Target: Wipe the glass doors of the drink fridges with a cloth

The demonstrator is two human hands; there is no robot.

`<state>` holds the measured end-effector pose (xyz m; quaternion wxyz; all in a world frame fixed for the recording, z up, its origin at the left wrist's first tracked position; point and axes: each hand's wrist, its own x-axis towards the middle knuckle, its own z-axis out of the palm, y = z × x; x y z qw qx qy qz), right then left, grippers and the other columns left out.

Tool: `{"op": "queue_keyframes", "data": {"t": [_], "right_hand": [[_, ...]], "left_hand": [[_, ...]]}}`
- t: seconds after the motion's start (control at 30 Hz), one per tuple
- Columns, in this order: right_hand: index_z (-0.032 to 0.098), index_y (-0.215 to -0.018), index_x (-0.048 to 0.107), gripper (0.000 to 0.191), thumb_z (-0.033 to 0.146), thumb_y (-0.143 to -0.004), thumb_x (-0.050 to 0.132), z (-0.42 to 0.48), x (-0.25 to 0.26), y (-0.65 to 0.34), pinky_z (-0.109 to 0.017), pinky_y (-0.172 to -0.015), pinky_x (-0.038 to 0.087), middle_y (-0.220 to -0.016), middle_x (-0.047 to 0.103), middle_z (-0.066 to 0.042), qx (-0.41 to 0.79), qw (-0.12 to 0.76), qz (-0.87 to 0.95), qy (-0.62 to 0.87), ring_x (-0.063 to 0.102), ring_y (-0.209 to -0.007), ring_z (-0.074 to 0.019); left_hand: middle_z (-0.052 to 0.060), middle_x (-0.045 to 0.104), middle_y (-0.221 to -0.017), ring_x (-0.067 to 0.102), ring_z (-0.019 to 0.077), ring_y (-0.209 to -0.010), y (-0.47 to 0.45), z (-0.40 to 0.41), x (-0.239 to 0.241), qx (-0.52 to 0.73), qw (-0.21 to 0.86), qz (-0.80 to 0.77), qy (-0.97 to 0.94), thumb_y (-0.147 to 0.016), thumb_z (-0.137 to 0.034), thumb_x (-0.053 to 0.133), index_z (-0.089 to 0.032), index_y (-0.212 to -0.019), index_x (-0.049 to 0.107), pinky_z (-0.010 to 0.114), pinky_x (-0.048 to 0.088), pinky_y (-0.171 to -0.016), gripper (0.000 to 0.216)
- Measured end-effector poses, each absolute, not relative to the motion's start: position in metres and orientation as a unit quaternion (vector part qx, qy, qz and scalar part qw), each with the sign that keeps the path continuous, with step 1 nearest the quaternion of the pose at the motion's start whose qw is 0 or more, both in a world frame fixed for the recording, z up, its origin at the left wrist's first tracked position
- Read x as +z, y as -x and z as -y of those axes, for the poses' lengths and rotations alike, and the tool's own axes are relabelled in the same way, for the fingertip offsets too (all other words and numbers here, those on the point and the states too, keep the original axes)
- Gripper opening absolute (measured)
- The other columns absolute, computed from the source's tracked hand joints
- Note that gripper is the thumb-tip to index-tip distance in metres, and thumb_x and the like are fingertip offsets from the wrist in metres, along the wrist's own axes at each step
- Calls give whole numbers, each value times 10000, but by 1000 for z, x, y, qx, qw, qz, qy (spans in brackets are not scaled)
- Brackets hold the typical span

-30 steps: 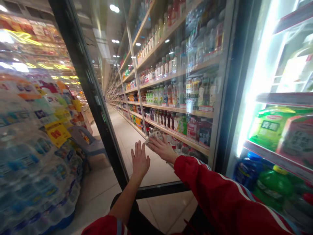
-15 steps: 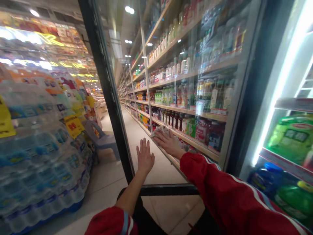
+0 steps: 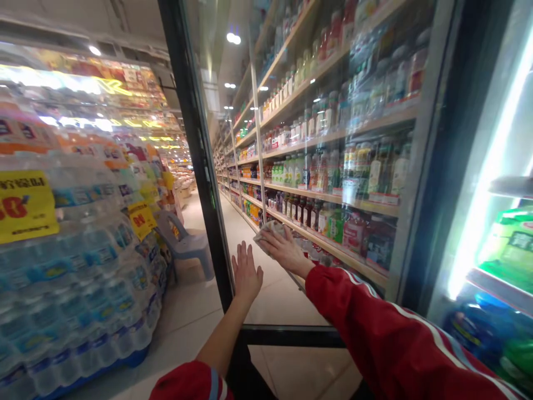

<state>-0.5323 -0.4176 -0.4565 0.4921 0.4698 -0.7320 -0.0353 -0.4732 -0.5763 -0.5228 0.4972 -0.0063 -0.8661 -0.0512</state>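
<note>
A glass door in a black frame (image 3: 196,144) stands in front of me. My left hand (image 3: 246,273) lies flat against the glass close to the left frame bar, fingers stretched and holding nothing. Under the fingers of my right hand (image 3: 288,253) is a crumpled, light-coloured cloth (image 3: 272,226), pressed to the glass a little higher and to the right. The palm side of that hand is hidden. Both arms wear red sleeves with white and blue stripes.
Shrink-wrapped water bottles (image 3: 79,261) are stacked at left with yellow price signs (image 3: 27,205). A grey plastic chair (image 3: 189,244) stands behind the door. Shelves of bottled drinks (image 3: 328,194) show in the glass. At right is a lit cabinet holding green packs (image 3: 510,239).
The view has shifted, so the door sits farther right in the picture. Against the glass, both hands have moved left, the cloth along with my right hand.
</note>
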Motion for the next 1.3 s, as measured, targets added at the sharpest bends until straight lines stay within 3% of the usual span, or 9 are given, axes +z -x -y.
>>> {"op": "queue_keyframes", "data": {"t": [0.2, 0.5, 0.77, 0.9, 1.03, 1.3], "right_hand": [[216, -1333, 417, 427, 184, -908, 403, 442, -410, 533, -596, -1096, 82, -1443, 370, -76, 20, 522, 735, -431, 283, -1340, -276], [217, -1303, 449, 419, 178, -886, 442, 464, -440, 532, -574, -1095, 151, -1421, 404, -77, -29, 482, 706, -519, 321, -1327, -267], [217, -1329, 419, 436, 173, -896, 417, 488, -378, 531, -579, -1090, 142, -1447, 362, -85, 30, 522, 716, -463, 280, -1346, -273], [200, -1323, 425, 418, 199, -905, 402, 486, -385, 531, -578, -1087, 144, -1441, 374, -78, 3, 526, 698, -486, 294, -1335, -274], [211, -1329, 422, 427, 203, -902, 408, 474, -391, 537, -568, -1096, 113, -1433, 388, -70, -11, 527, 691, -494, 286, -1340, -263], [216, -1299, 466, 409, 198, -894, 418, 433, -373, 544, -567, -1098, 24, -1434, 386, -79, 57, 575, 727, -371, 285, -1340, -268]], "left_hand": [[202, 227, -1481, 148, 288, -1393, 469, 584, -520, -54, 511, 858, -5, -774, -144, 499, -112, -1421, 163, 530, 251, -1079, 730], [215, 276, -1458, 207, 294, -1378, 462, 601, -522, -42, 520, 853, -19, -776, -135, 478, -95, -1408, 201, 550, 253, -1066, 691], [216, 277, -1457, 189, 283, -1385, 459, 605, -494, -38, 554, 831, -22, -784, -157, 478, -78, -1405, 209, 520, 221, -1092, 681], [218, 257, -1465, 177, 288, -1388, 457, 603, -483, -40, 562, 826, -17, -779, -166, 492, -81, -1408, 198, 523, 228, -1089, 699], [221, 261, -1462, 181, 288, -1387, 459, 600, -476, -33, 563, 825, -4, -783, -170, 493, -82, -1409, 192, 527, 227, -1087, 700], [199, 224, -1483, 142, 269, -1397, 470, 588, -454, -36, 558, 829, 24, -780, -172, 480, -99, -1412, 194, 512, 185, -1108, 697]]}}
